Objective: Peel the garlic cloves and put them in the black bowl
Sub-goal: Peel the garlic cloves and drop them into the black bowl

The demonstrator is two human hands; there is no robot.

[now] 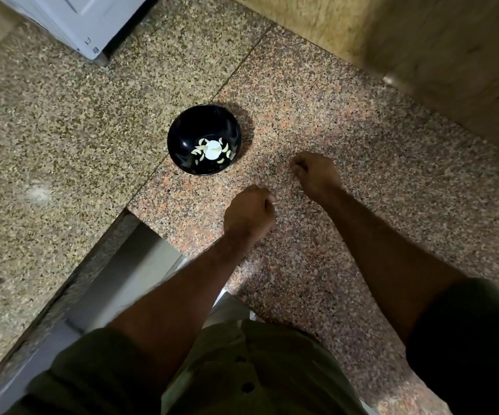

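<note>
Your black bowl (204, 139) stands on the speckled granite worktop (347, 121), just beyond the inner corner where the slab steps back toward you, and near enough for either hand to reach. In its bottom lie several pale peeled garlic cloves (226, 148) around a larger white piece (213, 150), which may be part of the bulb or a scrap of skin; it cannot be told which.

Your left hand (249, 212) hangs over the worktop close to that front edge, fingers curled inward; a thin pale sliver at its fingertips looks like a shred of skin or a small clove, too small to identify. Your right hand (315, 173) sits farther in, to the right of the bowl, its fingers (297, 166) drawn together in a pinch; what they hold, if anything, cannot be seen.

Both hands work beside the bowl, not over it, probably so that loose skin falls on the granite and only clean cloves go in.
</note>
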